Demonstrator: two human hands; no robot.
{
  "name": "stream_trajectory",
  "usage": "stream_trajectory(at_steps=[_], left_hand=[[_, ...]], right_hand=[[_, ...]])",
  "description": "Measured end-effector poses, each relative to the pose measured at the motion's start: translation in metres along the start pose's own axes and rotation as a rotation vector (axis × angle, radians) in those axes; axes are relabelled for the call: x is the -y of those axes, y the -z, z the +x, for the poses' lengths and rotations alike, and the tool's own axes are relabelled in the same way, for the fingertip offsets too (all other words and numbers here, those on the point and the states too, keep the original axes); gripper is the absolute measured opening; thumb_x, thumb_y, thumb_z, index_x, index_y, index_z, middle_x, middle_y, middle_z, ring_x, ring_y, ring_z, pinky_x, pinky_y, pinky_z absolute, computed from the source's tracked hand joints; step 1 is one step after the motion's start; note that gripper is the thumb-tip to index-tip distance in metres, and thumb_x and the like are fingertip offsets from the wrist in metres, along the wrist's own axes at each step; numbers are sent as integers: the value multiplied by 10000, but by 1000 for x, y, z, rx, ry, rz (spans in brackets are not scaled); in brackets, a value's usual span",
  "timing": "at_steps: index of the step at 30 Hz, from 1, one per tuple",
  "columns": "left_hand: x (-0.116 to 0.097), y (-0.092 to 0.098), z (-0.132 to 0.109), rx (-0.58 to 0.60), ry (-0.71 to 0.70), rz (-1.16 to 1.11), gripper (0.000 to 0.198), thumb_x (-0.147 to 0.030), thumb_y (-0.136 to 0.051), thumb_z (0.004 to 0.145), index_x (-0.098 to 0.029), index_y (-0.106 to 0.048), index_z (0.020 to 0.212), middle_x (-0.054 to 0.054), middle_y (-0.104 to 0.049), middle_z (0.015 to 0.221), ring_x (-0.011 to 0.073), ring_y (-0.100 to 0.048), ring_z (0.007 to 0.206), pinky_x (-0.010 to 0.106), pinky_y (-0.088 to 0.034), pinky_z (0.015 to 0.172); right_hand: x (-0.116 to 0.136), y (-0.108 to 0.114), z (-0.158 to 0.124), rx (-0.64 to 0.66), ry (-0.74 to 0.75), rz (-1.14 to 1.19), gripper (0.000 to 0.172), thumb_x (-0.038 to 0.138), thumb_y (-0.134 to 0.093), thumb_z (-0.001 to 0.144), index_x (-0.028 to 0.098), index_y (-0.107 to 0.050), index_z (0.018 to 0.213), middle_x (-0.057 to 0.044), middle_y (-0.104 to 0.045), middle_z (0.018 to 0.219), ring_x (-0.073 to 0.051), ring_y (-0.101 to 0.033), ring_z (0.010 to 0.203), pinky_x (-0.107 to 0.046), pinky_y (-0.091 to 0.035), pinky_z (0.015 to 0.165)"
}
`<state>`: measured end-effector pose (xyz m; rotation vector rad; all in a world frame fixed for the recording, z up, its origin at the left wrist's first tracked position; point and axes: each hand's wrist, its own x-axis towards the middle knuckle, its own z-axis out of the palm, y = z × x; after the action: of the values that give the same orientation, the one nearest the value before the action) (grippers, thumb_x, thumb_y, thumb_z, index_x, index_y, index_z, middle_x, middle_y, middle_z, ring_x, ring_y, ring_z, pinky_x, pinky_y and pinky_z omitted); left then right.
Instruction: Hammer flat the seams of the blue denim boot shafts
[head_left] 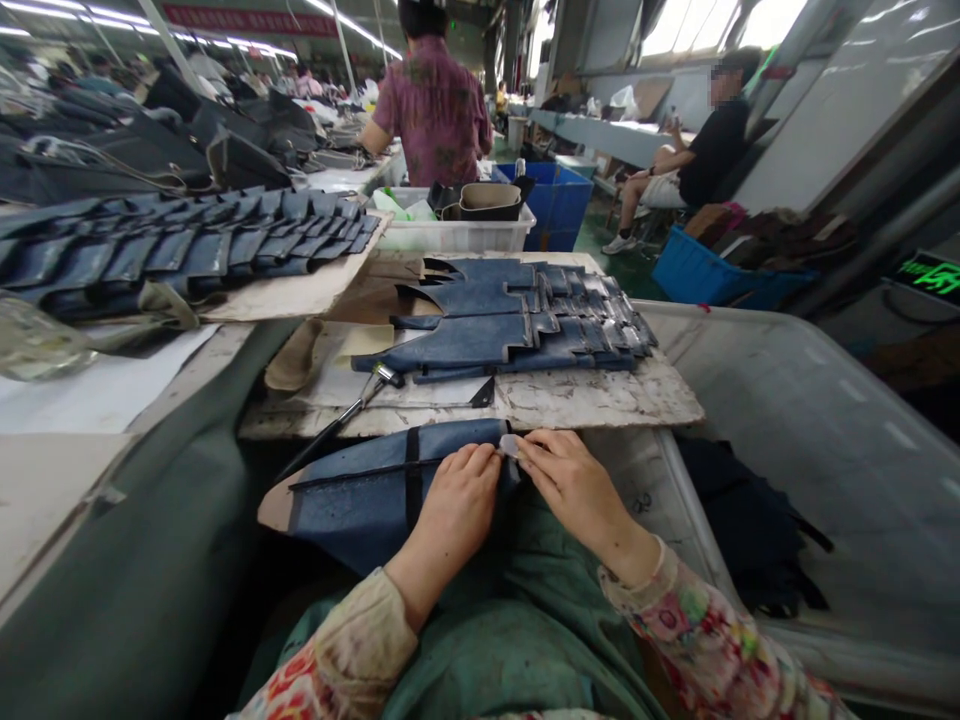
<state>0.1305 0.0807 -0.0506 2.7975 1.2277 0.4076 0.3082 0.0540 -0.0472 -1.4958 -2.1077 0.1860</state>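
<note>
Across my lap lies a blue leather-like piece [352,500], sewn into a long shape with a dark band across it, a dark seam along it and a tan patch at its left tip. My left hand [469,490] is closed on its right part, fingers pressed over the top. At the same right end, my right hand [574,485] pinches the edge with its fingertips. A small whitish thing [510,445] shows between the two hands' fingertips; its kind is unclear. Both thumbs are mostly hidden. Just beyond, a hammer [386,375] leans with its head on the work board [600,400].
Overlapping blue pieces [480,335] are laid in rows on the board, with more rows [187,240] on the left table. A large pale bin [787,370] with dark pieces stands at right. Beyond are a white crate [480,235], blue bins [559,205] and two people.
</note>
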Motion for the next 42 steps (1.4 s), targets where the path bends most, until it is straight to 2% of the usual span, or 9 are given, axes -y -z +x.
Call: stream_trajectory(at_steps=[8,18,25,32,36,42], left_hand=[[19,4,-17,-39,6,37,384,-111,-396,864,-155,-571,1202,96,-626,1152,225,-548,1051,374,-440,923],[35,22,-38,-76,33,169,313,-95,-416,851,-134,-615,1090,84,-662,1000,226,-559,932,381,-439,831],[50,22,-65,-182,119,251,271,-177,-469,871,-146,-610,1100,94,-648,1118,261,-546,1030,406,-411,871],[53,18,-87,-238,217,224,376,-228,-423,909,-135,-490,1267,116,-576,1271,268,-493,1195,404,-412,960],[53,11,-98,-224,193,239,419,-211,-415,908,-114,-443,1314,129,-503,1358,266,-418,1284,402,-397,1008],[51,3,-107,-231,161,311,436,-207,-414,908,-100,-428,1330,134,-467,1391,261,-406,1297,399,-386,1012]], right_hand=[[14,-11,5,36,4,-45,288,215,-426,931,223,-614,1149,-76,-622,1029,-213,-528,963,-371,-514,842],[49,-27,23,124,71,-72,281,175,-410,929,185,-604,1132,-90,-626,992,-210,-524,947,-344,-520,805],[71,-43,36,184,130,-99,268,193,-428,931,178,-569,1158,-76,-613,1012,-205,-513,953,-312,-520,734],[66,-41,42,191,125,28,280,190,-517,887,188,-587,1158,-61,-609,1052,-197,-516,964,-312,-511,811],[61,-37,43,218,136,95,278,183,-534,878,189,-605,1147,-56,-612,1055,-192,-518,950,-329,-486,855],[59,-33,45,265,155,216,265,213,-515,898,188,-613,1143,-50,-607,1060,-174,-526,961,-320,-449,886]])
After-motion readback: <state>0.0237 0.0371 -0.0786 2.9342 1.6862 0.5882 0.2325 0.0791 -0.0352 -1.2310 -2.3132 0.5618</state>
